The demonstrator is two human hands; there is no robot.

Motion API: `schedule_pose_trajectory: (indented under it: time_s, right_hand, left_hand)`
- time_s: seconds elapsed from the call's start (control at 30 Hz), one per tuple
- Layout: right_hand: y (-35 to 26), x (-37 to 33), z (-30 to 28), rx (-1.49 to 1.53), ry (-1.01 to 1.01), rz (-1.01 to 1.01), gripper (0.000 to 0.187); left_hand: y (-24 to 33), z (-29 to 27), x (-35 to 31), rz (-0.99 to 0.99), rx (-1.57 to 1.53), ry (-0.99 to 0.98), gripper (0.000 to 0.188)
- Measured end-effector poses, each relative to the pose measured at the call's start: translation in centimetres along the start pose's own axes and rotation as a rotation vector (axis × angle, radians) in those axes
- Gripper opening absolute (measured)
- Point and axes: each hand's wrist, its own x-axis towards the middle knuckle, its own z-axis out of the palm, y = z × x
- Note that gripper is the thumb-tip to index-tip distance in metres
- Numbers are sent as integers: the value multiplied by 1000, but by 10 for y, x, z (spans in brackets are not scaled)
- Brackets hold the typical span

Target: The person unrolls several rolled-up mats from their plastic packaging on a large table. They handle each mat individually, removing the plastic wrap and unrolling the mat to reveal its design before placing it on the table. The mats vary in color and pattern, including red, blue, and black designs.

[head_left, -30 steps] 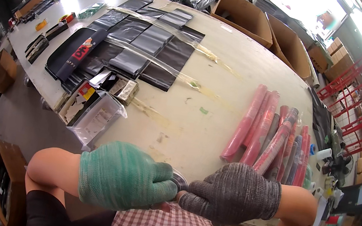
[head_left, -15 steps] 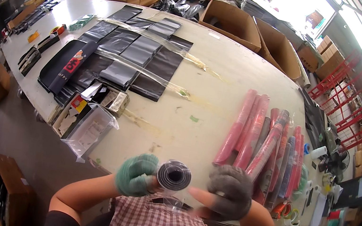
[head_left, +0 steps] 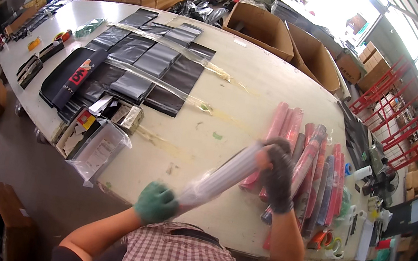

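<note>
My left hand [head_left: 156, 203], in a green glove, grips the lower end of a whitish-grey roll in clear plastic film [head_left: 220, 178]. The upper end is in my right hand [head_left: 277, 178], which wears a dark grey glove. The roll slants up to the right over the near part of the white table [head_left: 185, 143] and is somewhat blurred. Beside and partly beneath my right hand lie several red, grey and blue wrapped rolls [head_left: 308, 161], side by side.
Stacks of dark plastic bags [head_left: 157, 60] lie at the left, with a dark printed mat [head_left: 66, 76] on them. Near the left edge stands a box of labels [head_left: 99, 148]. Tape rolls [head_left: 333, 244] sit at the right corner. Open cartons [head_left: 259, 28] line the far edge.
The roll was end-on in front of my chest; now it is swung lengthwise, pointing up and right. My right hand has moved forward onto its far end.
</note>
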Motion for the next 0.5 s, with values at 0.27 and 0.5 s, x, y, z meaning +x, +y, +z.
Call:
schedule_pose_trajectory:
  time_s: [0.27, 0.5]
  right_hand:
    - [120, -57, 1, 694, 333, 895, 26]
    - [173, -46, 33, 426, 25, 1054, 38]
  left_hand:
    - [-6, -26, -330, -780, 486, -520, 23]
    - [102, -144, -509, -2218, 705, -268, 28]
